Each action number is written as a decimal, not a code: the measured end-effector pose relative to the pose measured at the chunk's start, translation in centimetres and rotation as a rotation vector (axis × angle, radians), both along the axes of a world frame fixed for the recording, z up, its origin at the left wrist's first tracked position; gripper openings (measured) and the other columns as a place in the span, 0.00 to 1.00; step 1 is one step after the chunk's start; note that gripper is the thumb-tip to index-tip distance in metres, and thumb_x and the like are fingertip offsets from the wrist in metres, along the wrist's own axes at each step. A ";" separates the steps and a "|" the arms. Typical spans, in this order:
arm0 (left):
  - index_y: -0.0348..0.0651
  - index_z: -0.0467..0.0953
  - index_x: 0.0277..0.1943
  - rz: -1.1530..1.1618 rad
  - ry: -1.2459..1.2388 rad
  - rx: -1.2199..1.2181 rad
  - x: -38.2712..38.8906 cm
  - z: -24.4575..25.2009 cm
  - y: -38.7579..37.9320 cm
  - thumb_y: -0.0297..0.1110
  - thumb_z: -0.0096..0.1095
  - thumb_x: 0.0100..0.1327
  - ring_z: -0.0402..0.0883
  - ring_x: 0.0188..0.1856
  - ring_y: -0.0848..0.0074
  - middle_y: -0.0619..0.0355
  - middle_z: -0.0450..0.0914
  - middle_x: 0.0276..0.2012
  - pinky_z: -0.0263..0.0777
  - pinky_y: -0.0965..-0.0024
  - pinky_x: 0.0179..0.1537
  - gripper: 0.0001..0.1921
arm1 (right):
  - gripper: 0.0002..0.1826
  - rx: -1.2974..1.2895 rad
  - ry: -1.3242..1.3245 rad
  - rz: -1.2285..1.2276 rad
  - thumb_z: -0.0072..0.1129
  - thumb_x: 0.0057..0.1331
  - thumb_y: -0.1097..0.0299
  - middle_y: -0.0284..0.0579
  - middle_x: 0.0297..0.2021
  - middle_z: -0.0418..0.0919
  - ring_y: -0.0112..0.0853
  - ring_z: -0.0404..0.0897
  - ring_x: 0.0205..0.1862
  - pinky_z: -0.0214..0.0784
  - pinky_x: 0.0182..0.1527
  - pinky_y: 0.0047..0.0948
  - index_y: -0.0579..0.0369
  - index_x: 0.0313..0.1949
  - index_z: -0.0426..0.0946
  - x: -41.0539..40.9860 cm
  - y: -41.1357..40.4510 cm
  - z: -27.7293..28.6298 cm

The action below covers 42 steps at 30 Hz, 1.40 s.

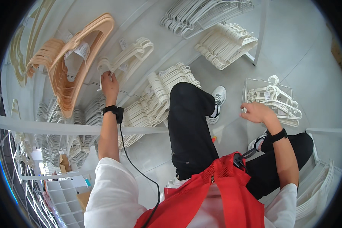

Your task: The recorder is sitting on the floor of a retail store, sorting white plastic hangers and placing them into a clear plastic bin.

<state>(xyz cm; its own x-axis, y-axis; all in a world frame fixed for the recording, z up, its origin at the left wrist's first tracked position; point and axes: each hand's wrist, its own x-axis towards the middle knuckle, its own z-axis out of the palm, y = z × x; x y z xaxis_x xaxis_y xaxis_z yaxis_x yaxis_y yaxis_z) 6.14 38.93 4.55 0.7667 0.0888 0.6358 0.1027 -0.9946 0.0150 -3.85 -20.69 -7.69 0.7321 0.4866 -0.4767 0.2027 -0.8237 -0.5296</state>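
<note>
My left hand (110, 85) is raised to a row of white plastic hangers (134, 54) on a display prong. Its fingers close around the hanger hooks near the prong's front end; the exact grip is partly hidden. Low on the right, my right hand (258, 111) hovers over or touches the left side of a wire basket (246, 85). Its fingers are bent, and whether they grip the wire is unclear. Several white hangers (285, 101) lie jumbled in that basket, at least one with a paper tag.
Peach hangers (82, 37) hang left of my left hand. Below are dense rows of cream hangers (142, 108), with more white hangers (226, 45) beyond my knee. A white rack bar (59, 126) crosses under my left arm. A black cable (131, 161) runs from my left wrist.
</note>
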 end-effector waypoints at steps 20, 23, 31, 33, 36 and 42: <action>0.37 0.72 0.51 -0.014 0.093 0.031 -3.7 1.0 -1.5 0.37 0.48 0.71 0.78 0.45 0.43 0.38 0.80 0.43 0.71 0.48 0.43 0.14 | 0.25 -0.054 -0.068 -0.017 0.53 0.65 0.49 0.58 0.39 0.83 0.53 0.80 0.46 0.72 0.51 0.46 0.56 0.52 0.76 -1.3 -2.4 -2.3; 0.37 0.72 0.50 -0.071 0.074 0.025 -3.8 1.8 -2.5 0.36 0.50 0.70 0.78 0.44 0.43 0.38 0.80 0.42 0.71 0.47 0.42 0.13 | 0.26 -0.054 -0.067 -0.012 0.52 0.65 0.49 0.59 0.40 0.83 0.53 0.80 0.46 0.72 0.51 0.46 0.56 0.52 0.76 -1.3 -2.4 -2.7; 0.43 0.75 0.49 -0.254 0.108 0.124 -5.9 2.1 -9.9 0.31 0.56 0.64 0.80 0.36 0.48 0.44 0.81 0.33 0.73 0.53 0.35 0.11 | 0.22 0.005 -0.122 -0.028 0.53 0.64 0.54 0.57 0.36 0.83 0.52 0.81 0.43 0.73 0.48 0.46 0.57 0.49 0.77 -1.0 -2.2 -3.1; 0.41 0.75 0.47 -0.316 0.126 0.043 -6.5 2.8 -12.8 0.31 0.55 0.65 0.79 0.34 0.47 0.43 0.80 0.31 0.71 0.52 0.34 0.09 | 0.21 0.027 -0.132 -0.036 0.53 0.64 0.55 0.57 0.35 0.83 0.52 0.81 0.42 0.73 0.47 0.45 0.58 0.49 0.78 -0.9 -2.3 -2.7; 0.39 0.75 0.44 -0.417 0.109 -0.042 -7.0 4.3 -17.9 0.31 0.54 0.67 0.76 0.31 0.46 0.42 0.78 0.29 0.69 0.54 0.31 0.07 | 0.18 0.314 -0.086 -0.116 0.56 0.65 0.60 0.52 0.31 0.82 0.42 0.81 0.34 0.72 0.40 0.37 0.61 0.46 0.77 -0.5 -2.1 -1.3; 0.38 0.71 0.37 -0.740 0.462 -0.756 -5.4 5.2 -29.2 0.37 0.50 0.74 0.70 0.23 0.76 0.63 0.72 0.23 0.62 0.72 0.27 0.12 | 0.16 0.799 0.035 -0.329 0.57 0.67 0.64 0.41 0.37 0.81 0.26 0.78 0.39 0.70 0.45 0.27 0.62 0.48 0.77 -0.7 -0.7 3.7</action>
